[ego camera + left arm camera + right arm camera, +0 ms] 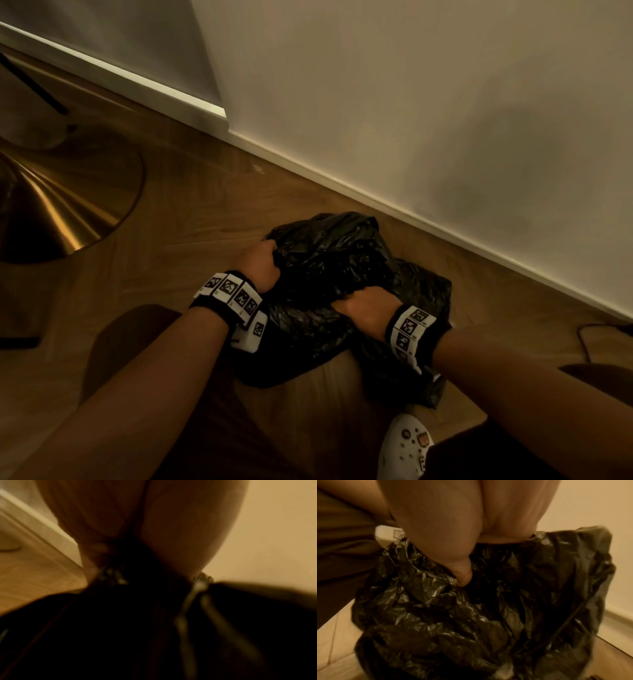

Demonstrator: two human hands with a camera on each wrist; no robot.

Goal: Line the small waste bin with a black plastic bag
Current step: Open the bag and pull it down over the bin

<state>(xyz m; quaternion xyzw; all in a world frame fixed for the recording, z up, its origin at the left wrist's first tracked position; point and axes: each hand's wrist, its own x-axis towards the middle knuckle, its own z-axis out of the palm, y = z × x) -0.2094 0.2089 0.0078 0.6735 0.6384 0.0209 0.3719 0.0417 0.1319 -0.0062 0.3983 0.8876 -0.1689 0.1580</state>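
Observation:
A crumpled black plastic bag (346, 270) is bunched on the wooden floor close to the white wall. My left hand (260, 265) grips the bag's left upper edge, fingers curled into the plastic. My right hand (363, 303) grips a fold at the bag's near middle, thumb tucked into the plastic. In the right wrist view the bag (471, 615) fills the lower frame under my right hand (462, 574). The left wrist view is blurred, with my left hand (130, 550) clenched on dark plastic (154, 635). The bin itself is hidden under or within the bag; I cannot make it out.
A white wall with skirting board (394, 205) runs diagonally right behind the bag. A brass lamp or table base (58, 209) stands at the left. My white clog (407, 445) is at the bottom, and a dark cable (589, 339) lies at the right.

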